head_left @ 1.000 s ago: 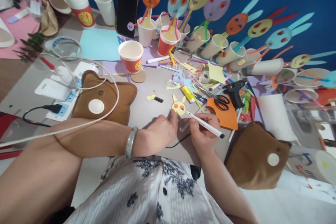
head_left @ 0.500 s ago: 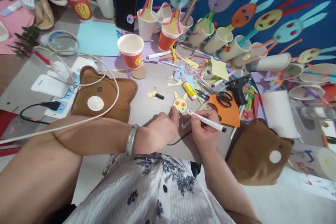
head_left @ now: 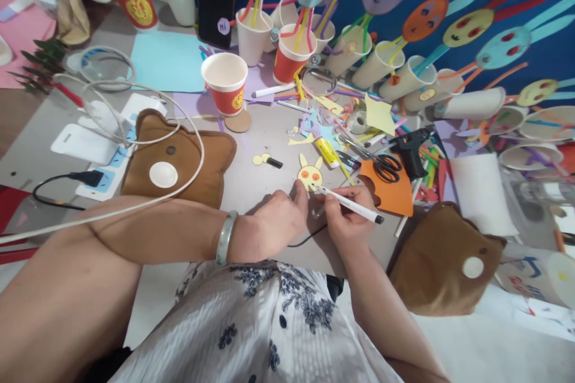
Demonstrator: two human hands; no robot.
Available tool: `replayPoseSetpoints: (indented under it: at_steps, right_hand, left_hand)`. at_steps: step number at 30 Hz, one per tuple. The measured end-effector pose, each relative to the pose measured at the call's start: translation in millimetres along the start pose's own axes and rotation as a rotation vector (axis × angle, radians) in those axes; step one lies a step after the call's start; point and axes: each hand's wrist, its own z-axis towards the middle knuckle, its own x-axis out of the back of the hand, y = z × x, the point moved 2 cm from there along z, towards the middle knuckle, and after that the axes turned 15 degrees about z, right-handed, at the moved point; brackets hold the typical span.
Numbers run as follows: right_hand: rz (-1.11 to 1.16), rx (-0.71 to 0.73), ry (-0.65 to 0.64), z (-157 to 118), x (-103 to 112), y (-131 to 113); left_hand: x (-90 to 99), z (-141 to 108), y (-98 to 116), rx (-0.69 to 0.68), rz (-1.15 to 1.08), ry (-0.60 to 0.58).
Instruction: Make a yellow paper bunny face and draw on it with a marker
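Note:
A small yellow paper rabbit face (head_left: 309,174) with orange eyes lies flat on the grey table (head_left: 242,188). My left hand (head_left: 279,218) rests beside it, index finger stretched out onto the face's lower left edge; nothing is gripped in it. Closed round a white marker (head_left: 354,206) is my right hand (head_left: 350,218), and the marker's tip touches the lower part of the face. The marker's black end points to the right. Left of the face lie a black pen cap (head_left: 274,163) and two small yellow paper discs (head_left: 257,160).
Brown cushions (head_left: 193,161) flank my arms. A red and white paper cup (head_left: 224,84) stands ahead. Scissors (head_left: 387,168), a black glue gun (head_left: 411,152) and paper scraps lie right of the face. Cups with paper rabbit heads line the back; a white cable crosses my left arm.
The whole view has shifted slightly. Both hands, the marker and the yellow face keep nearly the same places relative to each other.

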Motion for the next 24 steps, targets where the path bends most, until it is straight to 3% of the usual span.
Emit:
replayPoseSetpoints:
  at_steps: [24]
  right_hand:
    - [-0.056,-0.002,-0.052,4.8,-3.4,-9.9]
  left_hand:
    - [5.0,-2.1,-5.2,-0.009,-0.062,-0.029]
